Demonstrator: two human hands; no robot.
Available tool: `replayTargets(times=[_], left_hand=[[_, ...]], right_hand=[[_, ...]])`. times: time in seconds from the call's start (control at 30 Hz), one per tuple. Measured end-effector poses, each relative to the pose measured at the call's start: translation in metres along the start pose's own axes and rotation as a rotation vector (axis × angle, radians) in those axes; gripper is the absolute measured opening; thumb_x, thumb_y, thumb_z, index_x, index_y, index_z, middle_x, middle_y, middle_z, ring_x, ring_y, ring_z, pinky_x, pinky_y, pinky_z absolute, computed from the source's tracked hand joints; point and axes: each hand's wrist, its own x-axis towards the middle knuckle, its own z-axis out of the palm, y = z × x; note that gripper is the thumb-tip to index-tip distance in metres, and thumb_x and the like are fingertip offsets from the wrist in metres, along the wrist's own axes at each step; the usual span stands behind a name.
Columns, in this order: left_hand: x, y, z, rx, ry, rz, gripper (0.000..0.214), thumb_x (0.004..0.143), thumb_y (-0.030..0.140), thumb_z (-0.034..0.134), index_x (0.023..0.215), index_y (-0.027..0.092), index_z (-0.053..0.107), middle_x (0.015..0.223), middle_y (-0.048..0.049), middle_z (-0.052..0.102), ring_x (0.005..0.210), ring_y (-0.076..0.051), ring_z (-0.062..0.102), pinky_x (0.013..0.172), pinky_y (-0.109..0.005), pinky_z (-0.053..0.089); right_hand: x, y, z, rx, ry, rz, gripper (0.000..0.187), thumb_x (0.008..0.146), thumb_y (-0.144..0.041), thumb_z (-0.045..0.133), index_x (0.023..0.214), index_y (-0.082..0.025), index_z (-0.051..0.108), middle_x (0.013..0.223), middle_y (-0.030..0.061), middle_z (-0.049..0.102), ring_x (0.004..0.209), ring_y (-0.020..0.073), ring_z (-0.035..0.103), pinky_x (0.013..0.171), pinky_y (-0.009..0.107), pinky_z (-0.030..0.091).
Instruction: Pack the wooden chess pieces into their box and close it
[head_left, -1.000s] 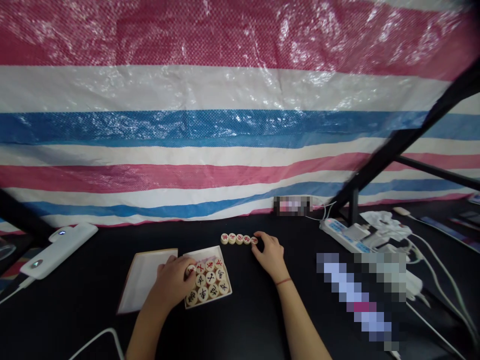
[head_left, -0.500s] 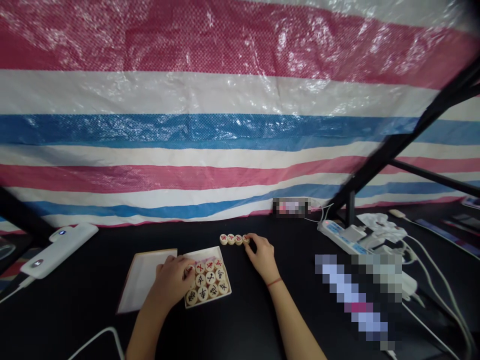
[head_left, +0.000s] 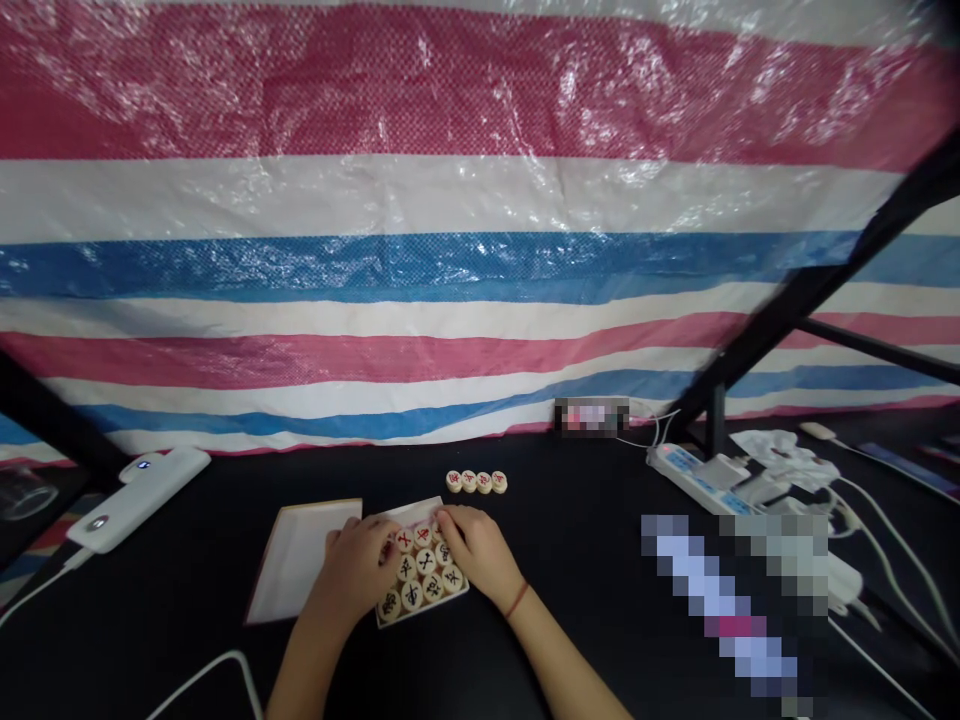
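Along box edges [head_left: 412, 512], left hand [head_left: 364, 562] and right hand [head_left: 481, 556] flank the pieces [head_left: 425, 561], grips unclear.

Glinting red, white and blue striped woven tarpaulin [head_left: 420, 200] hangs at twelve o'clock behind a black tabletop [head_left: 592, 560] at six; black struts [head_left: 780, 315] slant at three and nine.

Discs [head_left: 425, 560] seem cream, marked red or black.
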Motion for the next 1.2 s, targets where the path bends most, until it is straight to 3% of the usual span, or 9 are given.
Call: replayTargets(times=[0.27, 0.7, 0.87, 1.2], left_hand=[[-0.003, 0.002, -0.007, 0.072, -0.054, -0.09, 0.03, 0.089, 0.024, 0.039, 0.098, 0.023, 0.067, 0.114, -0.0056, 0.068, 0.109, -0.029, 0.053, 0.087, -0.046, 0.039], [-0.003, 0.0, -0.001, -0.049, -0.04, -0.011, 0.028, 0.083, 0.022, 0.047, 0.105, 0.024, 0.064, 0.115, -0.0066, 0.063, 0.112, -0.025, 0.056, 0.093, -0.04, 0.039], [0.001, -0.009, 0.003, -0.16, -0.02, 0.067, 0.022, 0.082, 0.018, 0.049, 0.098, 0.021, 0.066, 0.107, -0.0068, 0.064, 0.105, -0.022, 0.059, 0.09, -0.032, 0.042], [0.005, -0.015, 0.01, -0.176, 0.023, 0.156, 0.019, 0.081, 0.015, 0.046, 0.075, 0.019, 0.064, 0.085, -0.0058, 0.067, 0.084, -0.02, 0.062, 0.077, -0.031, 0.045]], right_hand=[[0.0, 0.003, 0.004, -0.006, 0.037, 0.035, 0.042, 0.102, -0.034, 0.034, 0.082, -0.018, 0.068, 0.077, 0.0051, 0.069, 0.075, 0.0164, 0.064, 0.073, 0.024, 0.042], [-0.002, 0.007, 0.008, 0.021, 0.086, 0.056, 0.036, 0.099, -0.027, 0.037, 0.082, -0.018, 0.068, 0.078, 0.0051, 0.07, 0.074, 0.0174, 0.066, 0.071, 0.024, 0.043], [-0.002, 0.005, 0.005, 0.041, 0.084, 0.035, 0.035, 0.098, -0.026, 0.038, 0.082, -0.019, 0.068, 0.079, 0.0047, 0.071, 0.077, 0.0177, 0.067, 0.073, 0.025, 0.045], [-0.002, 0.007, 0.003, 0.1, 0.07, 0.008, 0.031, 0.097, -0.027, 0.042, 0.084, -0.019, 0.068, 0.081, 0.0049, 0.071, 0.078, 0.0179, 0.067, 0.075, 0.027, 0.049]])
